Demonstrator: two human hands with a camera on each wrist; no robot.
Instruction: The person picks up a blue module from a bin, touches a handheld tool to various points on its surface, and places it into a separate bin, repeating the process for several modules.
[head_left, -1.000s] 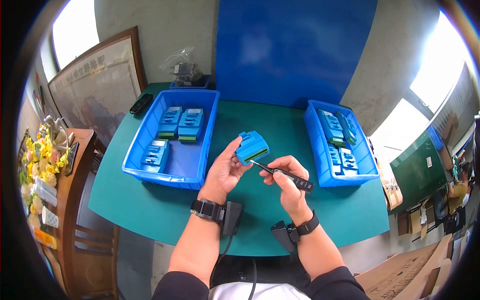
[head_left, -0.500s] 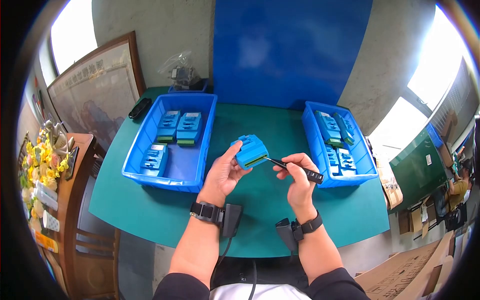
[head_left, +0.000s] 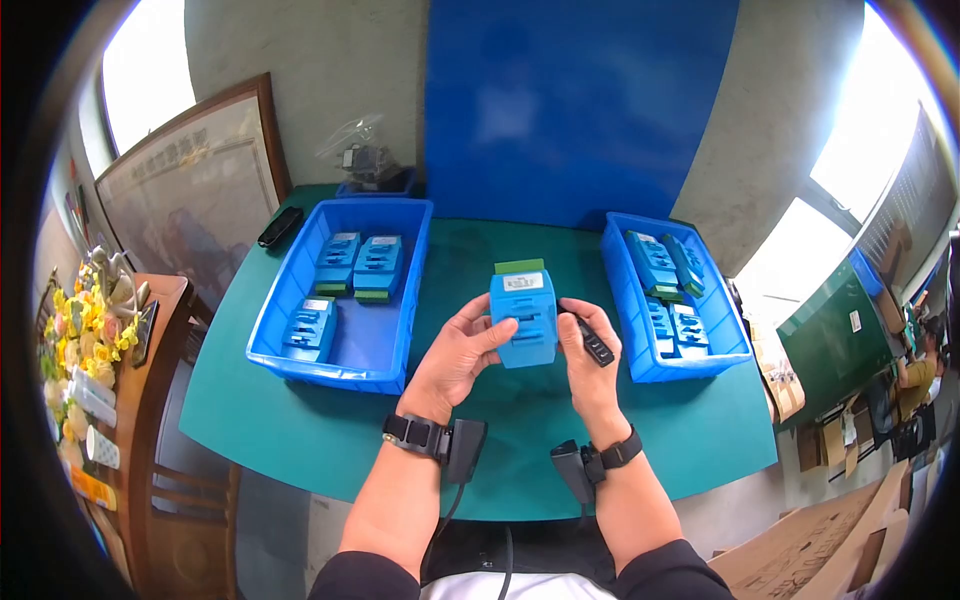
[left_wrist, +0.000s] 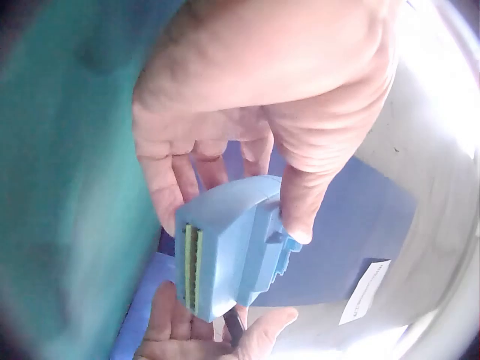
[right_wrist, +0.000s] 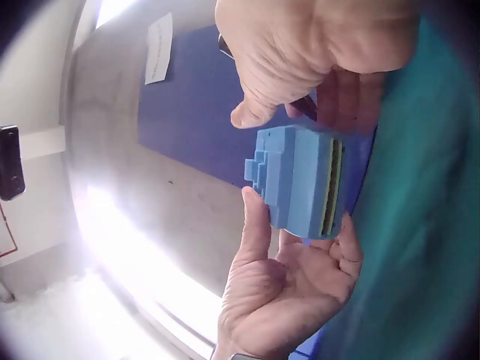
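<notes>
Between the hands is a blue module (head_left: 530, 347), its white-labelled face toward the head camera and a green connector strip at its far edge. My left hand (head_left: 452, 362) grips it from the left, thumb on the face and fingers behind. In the left wrist view a green terminal slot (left_wrist: 193, 270) shows along the module's end. My right hand (head_left: 592, 372) holds a slim black tool (head_left: 598, 347) in its curled fingers, close to the module's right side. The tool's thin tip is hidden in the head view.
A blue bin (head_left: 260, 350) holding several similar modules stands at the left of the green table (head_left: 480, 450). A second blue bin (head_left: 690, 370) with several more stands at the right. A black case (head_left: 280, 227) and a bagged item (head_left: 368, 165) lie at the back left.
The module has turned from showing its green slot to showing its labelled face, green strip now at the far edge. The tool has left the slot and tucked back into the right hand, which moved alongside.
</notes>
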